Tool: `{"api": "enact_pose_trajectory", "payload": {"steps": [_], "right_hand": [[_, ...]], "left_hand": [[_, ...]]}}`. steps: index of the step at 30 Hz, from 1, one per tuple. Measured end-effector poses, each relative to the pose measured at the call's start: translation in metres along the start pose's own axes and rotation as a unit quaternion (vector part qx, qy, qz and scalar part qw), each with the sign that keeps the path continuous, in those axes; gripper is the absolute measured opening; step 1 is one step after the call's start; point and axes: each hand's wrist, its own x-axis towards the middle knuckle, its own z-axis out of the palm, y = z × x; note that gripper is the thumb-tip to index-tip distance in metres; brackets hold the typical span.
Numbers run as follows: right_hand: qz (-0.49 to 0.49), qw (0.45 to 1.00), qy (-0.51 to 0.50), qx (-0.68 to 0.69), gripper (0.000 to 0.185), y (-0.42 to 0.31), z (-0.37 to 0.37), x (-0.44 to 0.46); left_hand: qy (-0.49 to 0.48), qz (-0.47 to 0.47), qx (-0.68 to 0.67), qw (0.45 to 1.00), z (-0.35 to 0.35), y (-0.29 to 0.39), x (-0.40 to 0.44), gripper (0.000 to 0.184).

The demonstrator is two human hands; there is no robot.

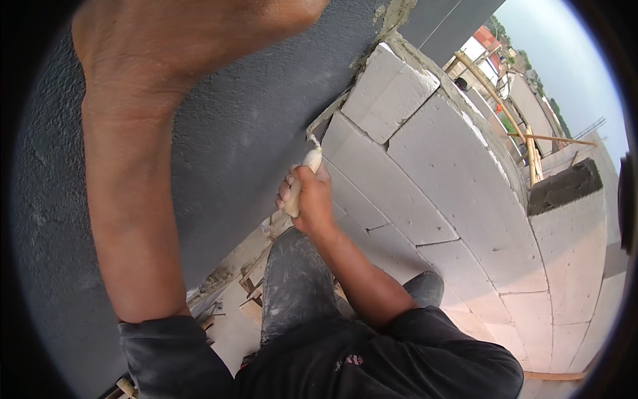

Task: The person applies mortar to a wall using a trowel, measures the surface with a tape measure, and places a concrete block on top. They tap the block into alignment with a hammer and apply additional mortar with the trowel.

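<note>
My right hand (311, 196) is wrapped round the pale handle of a trowel (312, 158). The trowel's metal neck points up to the corner where the grey block wall (432, 173) meets the dark plastered wall (259, 113). Its blade lies along that corner, partly hidden, near wet mortar (332, 106). Very close to the camera at the upper left, my left hand (193, 33) is raised in front of the dark wall. Its wrist and back show, but its fingers are out of sight, so what it touches cannot be told.
Mortar runs along the curved-looking top edge of the block wall, with a dark mortar patch (565, 186) at the right. Bamboo poles (531, 156) stand beyond it, above rooftops. Scraps of wood (252, 309) lie below, beside my knee.
</note>
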Motion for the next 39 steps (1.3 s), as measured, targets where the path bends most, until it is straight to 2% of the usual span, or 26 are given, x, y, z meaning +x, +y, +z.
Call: {"api": "enact_pose_trajectory", "payload": {"steps": [4,6,7,9,12,15,17,19,21,23,27,29,31,33,35,37,39], "right_hand": [[-0.037,0.998,0.008,-0.059,0.013,-0.004,0.012,-0.001],[-0.06,0.982,0.005,-0.178,0.023,0.005,0.003,-0.006],[-0.061,0.982,0.007,-0.18,0.023,0.009,-0.006,-0.011],[-0.045,0.957,-0.027,-0.284,0.025,0.021,-0.031,-0.03],[-0.038,0.951,-0.035,-0.304,0.019,0.029,-0.063,-0.061],[-0.011,0.936,-0.024,-0.351,0.021,0.006,-0.091,-0.088],[-0.186,0.814,-0.029,-0.55,0.024,-0.008,-0.134,-0.097],[-0.194,0.774,-0.021,-0.602,0.026,-0.041,-0.156,-0.124],[-0.155,0.76,0.009,-0.631,0.026,-0.078,-0.16,-0.161],[-0.21,0.712,0.044,-0.669,0.025,-0.097,-0.184,-0.194],[-0.153,0.658,0.176,-0.716,0.027,-0.141,-0.218,-0.283],[-0.136,0.655,0.258,-0.697,0.026,-0.154,-0.234,-0.334],[-0.157,0.616,0.312,-0.706,0.027,-0.164,-0.243,-0.382],[-0.117,0.595,0.396,-0.689,0.026,-0.167,-0.242,-0.429],[-0.063,0.554,0.427,-0.712,0.025,-0.166,-0.252,-0.48],[-0.007,0.552,0.481,-0.681,0.025,-0.158,-0.26,-0.524],[0.035,0.505,0.541,-0.672,0.024,-0.136,-0.281,-0.575]], "left_hand": [[0.001,-0.002,0.0,1.0,-0.001,0.003,-0.001,0.05],[0.0,-0.005,-0.005,1.0,0.001,0.004,0.0,0.05],[0.002,-0.006,-0.007,1.0,0.002,0.005,0.0,0.05],[0.006,-0.008,-0.007,1.0,0.001,0.006,0.001,0.05],[0.006,-0.004,-0.006,1.0,-0.002,0.006,0.001,0.05],[0.009,0.003,-0.003,1.0,-0.001,0.008,0.003,0.05],[0.011,0.011,0.0,1.0,0.0,0.009,0.006,0.05],[0.017,0.02,-0.005,1.0,0.003,0.012,0.009,0.05],[0.026,0.029,-0.003,0.999,0.002,0.013,0.008,0.05],[0.034,0.037,0.007,0.999,0.004,0.008,0.006,0.051],[0.055,0.066,0.032,0.996,0.007,-0.002,0.003,0.051],[0.066,0.079,0.042,0.994,0.01,-0.008,0.001,0.051],[0.079,0.093,0.05,0.991,0.02,-0.012,0.002,0.051],[0.091,0.104,0.058,0.989,0.031,-0.017,0.004,0.052],[0.105,0.119,0.073,0.985,0.038,-0.024,0.007,0.052],[0.116,0.135,0.093,0.98,0.046,-0.031,0.008,0.052],[0.13,0.152,0.114,0.973,0.056,-0.039,0.009,0.052]]}}
